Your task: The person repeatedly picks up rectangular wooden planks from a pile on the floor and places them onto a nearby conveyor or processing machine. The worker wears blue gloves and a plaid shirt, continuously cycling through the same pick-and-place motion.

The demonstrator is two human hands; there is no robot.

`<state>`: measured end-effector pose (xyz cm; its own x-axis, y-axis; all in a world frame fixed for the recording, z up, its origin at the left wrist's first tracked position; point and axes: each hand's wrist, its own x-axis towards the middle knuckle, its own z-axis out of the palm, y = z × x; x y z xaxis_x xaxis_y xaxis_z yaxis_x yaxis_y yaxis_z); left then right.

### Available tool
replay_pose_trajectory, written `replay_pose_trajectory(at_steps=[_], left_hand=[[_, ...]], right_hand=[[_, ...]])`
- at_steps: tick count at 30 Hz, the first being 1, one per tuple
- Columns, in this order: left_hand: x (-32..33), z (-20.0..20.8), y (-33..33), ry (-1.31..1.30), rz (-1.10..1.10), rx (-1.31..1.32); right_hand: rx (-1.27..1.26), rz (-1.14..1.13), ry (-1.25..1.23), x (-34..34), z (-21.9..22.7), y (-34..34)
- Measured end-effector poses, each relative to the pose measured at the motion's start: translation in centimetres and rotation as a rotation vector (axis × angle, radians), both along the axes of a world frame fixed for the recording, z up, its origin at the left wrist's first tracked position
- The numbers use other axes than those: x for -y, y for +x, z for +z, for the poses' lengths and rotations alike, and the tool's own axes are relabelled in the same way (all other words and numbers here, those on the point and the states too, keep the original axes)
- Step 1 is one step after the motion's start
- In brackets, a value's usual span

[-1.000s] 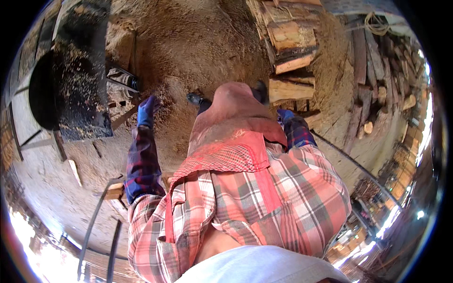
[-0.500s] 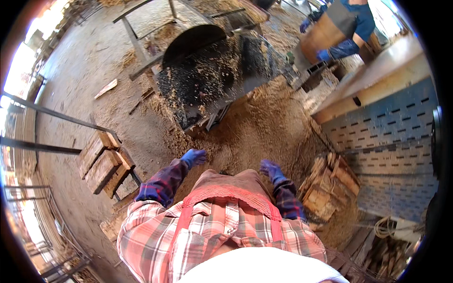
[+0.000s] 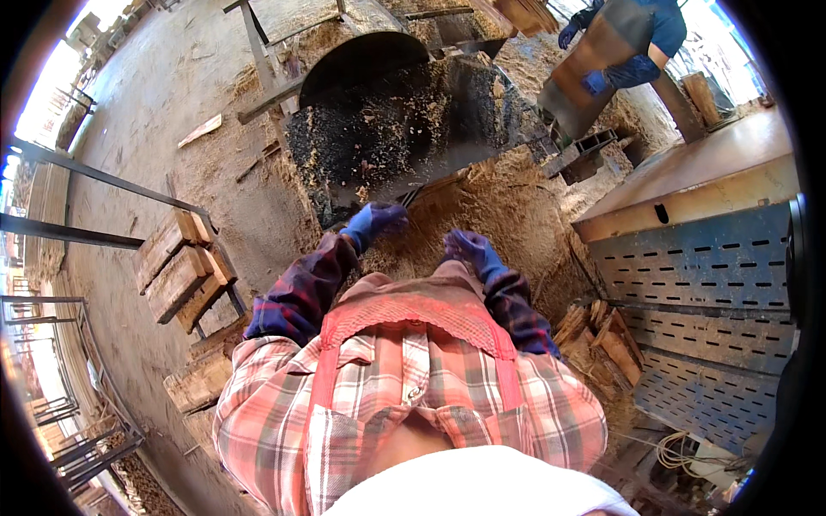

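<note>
My left hand (image 3: 376, 222), in a blue-purple glove, hangs over the near edge of a dark machine bed (image 3: 379, 138) strewn with wood chips. Its fingers reach to the right, partly blurred, and nothing shows in them. My right hand (image 3: 471, 251), gloved alike, is held in front of my red apron (image 3: 413, 305) with the fingers loosely bent and apart, holding nothing visible. Under both hands lies brown sawdust (image 3: 508, 198). A large dark disc-shaped guard (image 3: 366, 64) rises at the far side of the bed.
At the left, wood blocks (image 3: 181, 267) are stacked by metal rails (image 3: 77, 236). Broken wood pieces (image 3: 602, 340) lie at the right, beside a slotted metal panel (image 3: 697, 267) under a metal-topped table (image 3: 705, 163). A co-worker's gloved hand (image 3: 607, 79) holds a brown board (image 3: 594, 60) at the far right.
Both my hands have moved forward and closer together. The view has shifted, and the machine bed now appears nearer my left hand. The co-worker still stands with the board.
</note>
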<state>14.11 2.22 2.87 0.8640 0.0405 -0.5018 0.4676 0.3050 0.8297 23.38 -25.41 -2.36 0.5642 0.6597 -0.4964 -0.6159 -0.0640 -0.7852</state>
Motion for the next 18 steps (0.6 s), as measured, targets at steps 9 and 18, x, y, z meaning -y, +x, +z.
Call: replay_pose_trajectory(at_steps=[9, 18], left_hand=[[-2.8, 1.3, 2.6, 0.003, 0.074, 0.087], [-2.3, 2.3, 4.6, 0.088, 0.027, 0.04]], right_hand=[[0.206, 0.19, 0.014, -4.5, 7.2, 3.1], [0.461, 0.251, 0.233, -6.5, 18.1, 10.1]])
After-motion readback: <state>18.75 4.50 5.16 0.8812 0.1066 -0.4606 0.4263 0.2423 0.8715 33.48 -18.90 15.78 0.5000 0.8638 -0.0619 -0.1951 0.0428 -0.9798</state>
